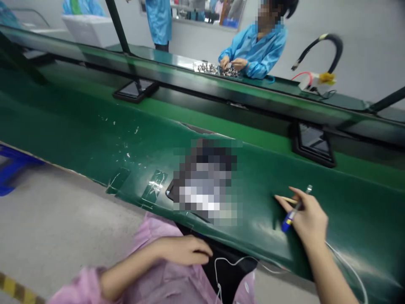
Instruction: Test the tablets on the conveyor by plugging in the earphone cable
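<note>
My right hand (311, 221) is above the green bench mat on the right, closed around a slim pen (297, 207) with a blue end and a clear tip. A thin pale strip shows by its fingertips; I cannot make out what it is. My left hand (186, 250) rests at my lap near the bench's front edge, fingers loosely stretched, with nothing in it. Between the hands, on the mat, lies a dark tablet-like device (171, 190), mostly hidden by pixelation. Neither hand touches it.
Beyond the green bench (253, 177) runs a sunken green belt with a dark-framed tablet (314, 141) at right and another tablet (136, 89) at left. A white cable (348, 264) passes by my right arm. Across the line, a person in blue (259, 50) handles small metallic parts (207, 69).
</note>
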{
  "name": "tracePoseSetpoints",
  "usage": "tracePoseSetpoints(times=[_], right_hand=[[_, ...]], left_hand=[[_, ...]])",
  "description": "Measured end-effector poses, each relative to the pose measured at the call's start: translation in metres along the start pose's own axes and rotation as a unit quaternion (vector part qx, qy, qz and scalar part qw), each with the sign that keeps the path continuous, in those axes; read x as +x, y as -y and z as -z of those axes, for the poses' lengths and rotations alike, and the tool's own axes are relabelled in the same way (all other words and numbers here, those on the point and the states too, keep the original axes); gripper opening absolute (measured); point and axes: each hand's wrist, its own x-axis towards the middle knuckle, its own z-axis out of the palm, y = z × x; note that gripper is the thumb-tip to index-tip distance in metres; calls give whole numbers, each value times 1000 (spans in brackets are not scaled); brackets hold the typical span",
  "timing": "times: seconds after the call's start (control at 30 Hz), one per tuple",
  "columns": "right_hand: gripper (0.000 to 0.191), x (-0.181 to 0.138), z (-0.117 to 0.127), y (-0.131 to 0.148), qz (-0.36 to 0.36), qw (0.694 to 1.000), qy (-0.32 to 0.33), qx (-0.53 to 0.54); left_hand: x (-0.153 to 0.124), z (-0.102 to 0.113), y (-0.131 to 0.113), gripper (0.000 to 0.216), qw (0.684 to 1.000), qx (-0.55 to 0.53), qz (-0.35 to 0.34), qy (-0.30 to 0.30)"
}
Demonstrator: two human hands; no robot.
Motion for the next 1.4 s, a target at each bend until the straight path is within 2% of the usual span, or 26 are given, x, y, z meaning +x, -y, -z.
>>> tracePoseSetpoints(times=[0.07, 0.1, 0.17, 0.23, 0.27, 0.33, 0.43, 0.5, 0.7, 0.83, 0.93, 1.03, 1.1, 1.2, 1.3, 1.37, 1.4], right_hand=[[60, -4, -11, 31, 13, 998, 26, 57], [58, -5, -16, 47, 8, 996, 35, 83], [54, -5, -27, 76, -18, 991, 47, 123], [52, -5, -38, 100, -36, 987, 61, 144], [51, -5, -43, 110, -36, 985, 72, 150], [51, -6, -53, 128, -32, 982, 101, 159], [53, -11, -61, 146, -41, 976, 134, 168], [54, -15, -60, 154, -56, 972, 147, 174], [55, -16, -43, 164, -85, 960, 179, 199], [54, -9, -37, 167, -100, 950, 209, 211], [54, -11, -36, 170, -124, 949, 203, 208], [53, -19, -34, 174, -161, 950, 167, 211], [50, -25, -30, 178, -192, 938, 144, 249], [47, -27, -23, 187, -241, 900, 129, 340], [48, -20, -14, 194, -250, 870, 146, 398], [48, -10, -7, 186, -228, 876, 159, 395], [48, -4, -3, 175, -212, 890, 152, 373]], left_hand=[[-24, 27, -23, 27, 988, -142, -4, 59], [-34, 41, -32, 26, 984, -176, 8, 29], [-43, 67, -40, 27, 980, -133, 45, -144], [-36, 88, -33, 30, 946, -10, 87, -313], [-27, 96, -26, 30, 922, 50, 107, -368], [-4, 109, -8, 29, 891, 131, 128, -414], [26, 120, 11, 27, 883, 158, 136, -421], [37, 124, 17, 29, 884, 154, 138, -418], [39, 125, 17, 37, 894, 87, 159, -410], [46, 132, 20, 37, 881, 15, 211, -424], [56, 134, 25, 31, 859, -29, 249, -446], [63, 131, 27, 25, 841, -62, 267, -466], [62, 127, 23, 24, 833, -81, 271, -476], [57, 121, 11, 35, 823, -114, 226, -509], [53, 114, -6, 53, 812, -254, 135, -507], [55, 111, -17, 64, 793, -358, 113, -479], [57, 111, -21, 66, 783, -391, 113, -470]])
